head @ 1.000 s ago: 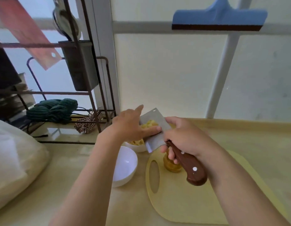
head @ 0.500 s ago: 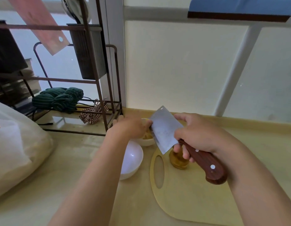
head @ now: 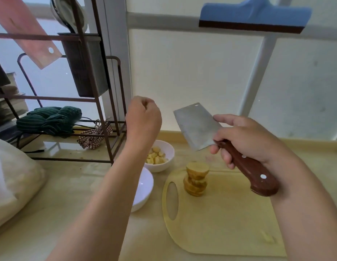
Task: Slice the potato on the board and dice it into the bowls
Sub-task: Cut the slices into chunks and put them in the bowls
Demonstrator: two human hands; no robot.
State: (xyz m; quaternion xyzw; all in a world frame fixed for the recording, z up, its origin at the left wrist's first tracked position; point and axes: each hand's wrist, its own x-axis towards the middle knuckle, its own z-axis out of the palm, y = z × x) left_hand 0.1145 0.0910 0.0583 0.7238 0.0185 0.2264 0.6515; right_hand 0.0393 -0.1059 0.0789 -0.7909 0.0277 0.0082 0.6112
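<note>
A stack of potato slices (head: 196, 178) stands upright near the far left corner of the pale yellow cutting board (head: 229, 219). My right hand (head: 245, 138) grips the wooden handle of a cleaver (head: 196, 126), held in the air above the board with the blade pointing up and left. My left hand (head: 143, 117) hovers above the bowls, fingers curled into a loose fist with nothing in it. The far white bowl (head: 168, 147) holds diced potato (head: 156, 157). The near white bowl (head: 145, 187) looks empty; my left forearm covers part of it.
A brown metal rack (head: 99, 102) stands at the back left with a dark container, a green striped cloth (head: 48, 119) and a checked cloth. A white plastic bag (head: 15, 178) lies at the left. A blue squeegee (head: 254, 16) hangs on the window.
My left hand has lifted off the blade and risen above the far bowl, closing into a fist. The cleaver has swung up and right, its blade bare; the potato stack now shows.
</note>
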